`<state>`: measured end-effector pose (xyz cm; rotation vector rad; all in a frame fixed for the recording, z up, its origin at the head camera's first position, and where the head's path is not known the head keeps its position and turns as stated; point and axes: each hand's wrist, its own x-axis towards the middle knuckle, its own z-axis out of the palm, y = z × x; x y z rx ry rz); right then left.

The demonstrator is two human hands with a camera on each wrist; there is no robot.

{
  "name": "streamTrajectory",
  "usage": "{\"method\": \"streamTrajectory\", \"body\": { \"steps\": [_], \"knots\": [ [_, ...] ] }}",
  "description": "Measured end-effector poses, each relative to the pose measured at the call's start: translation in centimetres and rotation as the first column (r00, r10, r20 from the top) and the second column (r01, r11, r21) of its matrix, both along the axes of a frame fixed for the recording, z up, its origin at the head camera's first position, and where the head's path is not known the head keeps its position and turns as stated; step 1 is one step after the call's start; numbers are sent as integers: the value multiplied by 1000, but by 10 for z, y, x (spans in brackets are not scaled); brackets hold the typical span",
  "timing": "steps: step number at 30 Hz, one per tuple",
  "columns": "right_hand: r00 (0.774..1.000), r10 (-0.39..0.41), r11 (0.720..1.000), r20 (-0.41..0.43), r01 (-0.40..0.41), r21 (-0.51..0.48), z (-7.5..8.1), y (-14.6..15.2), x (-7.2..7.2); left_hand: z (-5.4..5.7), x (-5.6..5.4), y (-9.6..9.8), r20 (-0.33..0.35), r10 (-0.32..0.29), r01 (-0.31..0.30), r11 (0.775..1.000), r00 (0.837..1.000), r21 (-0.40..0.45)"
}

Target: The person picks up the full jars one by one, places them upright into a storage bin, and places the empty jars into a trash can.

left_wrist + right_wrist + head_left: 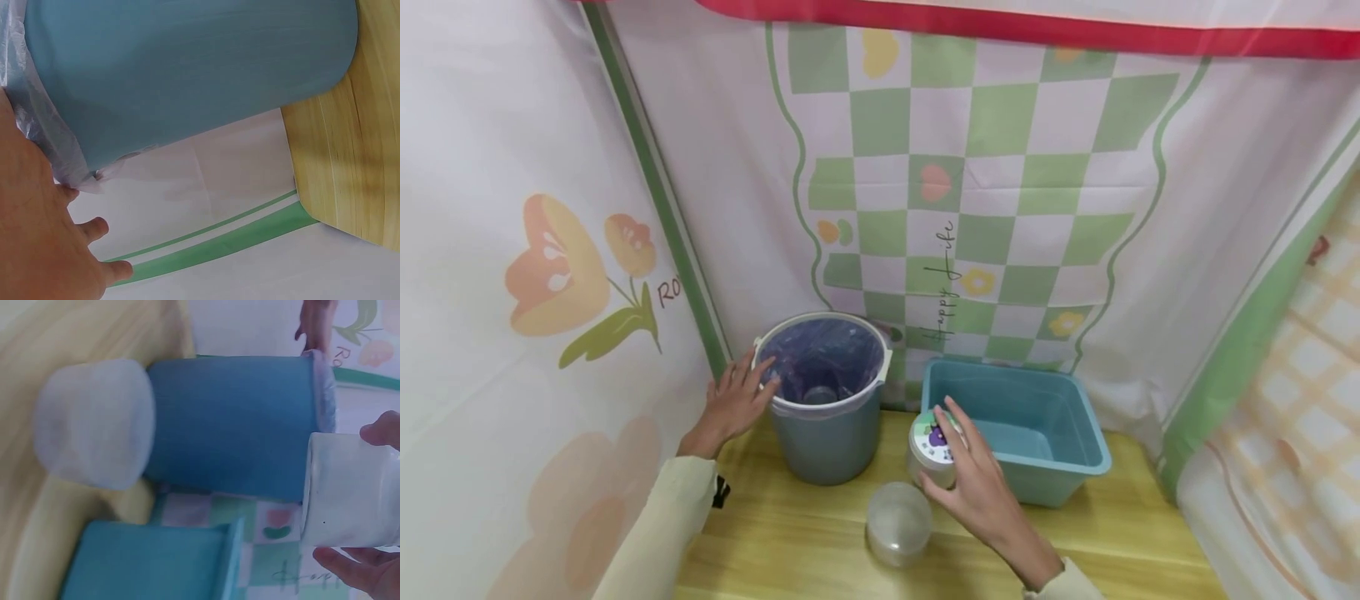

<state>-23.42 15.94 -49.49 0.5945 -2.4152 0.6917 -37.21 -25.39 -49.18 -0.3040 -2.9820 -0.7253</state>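
Observation:
My right hand point(981, 483) grips a round translucent tub point(350, 490) with its thumb on one side and fingers on the other. The tub's printed top point(931, 437) is white and green with a purple picture. In the right wrist view the held tub looks lifted off the table. At the left, my left hand point(733, 406) touches the rim of a blue-grey bucket point(827, 450), fingers spread over its edge. A purplish plastic bag point(835, 346) lines the bucket. At its bottom a round clear thing shows. A second translucent tub point(898, 525) stands on the table in front.
A teal rectangular basin point(1052, 483) stands right of the bucket, just behind my right hand. The wooden table point(790, 542) ends at cloth curtains on its left, back and right. The back curtain point(940, 125) has green checks.

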Motion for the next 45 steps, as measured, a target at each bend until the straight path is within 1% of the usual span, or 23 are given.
{"method": "streamTrajectory", "body": {
  "steps": [4, 12, 16, 20, 22, 28, 34, 37, 41, 45],
  "knots": [
    [1000, 15, 1000, 23, -15, 7, 15, -11, -9, 1, 0, 0, 4, -2, 2, 1000, 1000, 4],
    [999, 51, 998, -2, -51, 49, 46, -30, -28, 4, 3, 1, -6, -2, 2, 1000, 1000, -8],
    [998, 65, 996, -4, -64, 54, 62, -39, -38, 8, 6, 4, -14, -2, 2, 1000, 1000, -5],
    [997, 73, 996, 16, -74, 54, 76, -50, -45, 13, 8, 6, -15, 0, -1, 1000, 1000, -10],
    [997, 76, 996, 32, -78, 52, 82, -56, -47, 13, 8, 5, -14, 2, -2, 1000, 1000, -13],
    [994, 77, 994, 78, -83, 70, 96, -72, -56, 9, 7, 3, -21, -5, 5, 1000, 1000, -1],
    [995, 71, 992, 69, -77, 97, 108, -84, -71, 3, 4, 2, -35, -9, 9, 1000, 999, 12],
    [995, 68, 991, 68, -75, 108, 111, -88, -80, 1, 2, 1, -31, -3, 3, 1000, 1000, 13],
    [996, 69, 989, 64, -76, 125, 114, -93, -90, 2, 1, 1, -17, -4, 4, 1000, 1000, 18],
    [995, 65, 990, 76, -74, 120, 116, -100, -98, 6, 4, 2, -9, -3, 3, 1000, 1000, 7]
  ]
}}
